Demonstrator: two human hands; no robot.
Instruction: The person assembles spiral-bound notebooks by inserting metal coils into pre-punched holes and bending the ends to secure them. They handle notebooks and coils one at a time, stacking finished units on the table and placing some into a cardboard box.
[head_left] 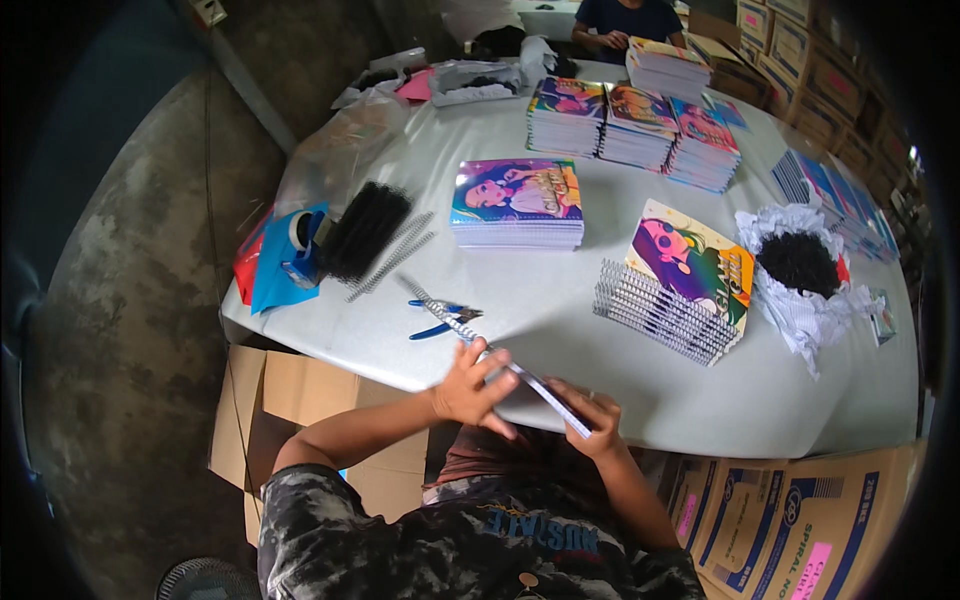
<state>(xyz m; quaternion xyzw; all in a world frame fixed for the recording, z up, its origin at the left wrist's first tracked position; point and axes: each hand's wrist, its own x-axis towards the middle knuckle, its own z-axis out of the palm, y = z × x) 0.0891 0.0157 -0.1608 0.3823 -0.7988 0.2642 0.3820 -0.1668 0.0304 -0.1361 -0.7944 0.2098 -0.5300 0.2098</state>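
A thin notebook (545,395), seen nearly edge-on, is tilted over the table's near edge. My right hand (592,418) grips its lower right end. From its upper left end sticks out a spiral wire coil (440,307), slanting up and left. My left hand (474,386) is beside the coil and that end of the notebook, fingers spread, fingertips by the coil; whether they press on it is hard to tell. Blue-handled pliers (440,318) lie on the table just beyond, partly under the coil.
A bundle of black coils (368,232) and a blue tape dispenser (302,255) sit left. Beyond are a notebook stack (517,232) and taller stacks (635,135). Spiral-bound notebooks (672,315) fan out right, near crumpled paper (790,320). A person (625,22) sits across; cartons (790,520) stand below.
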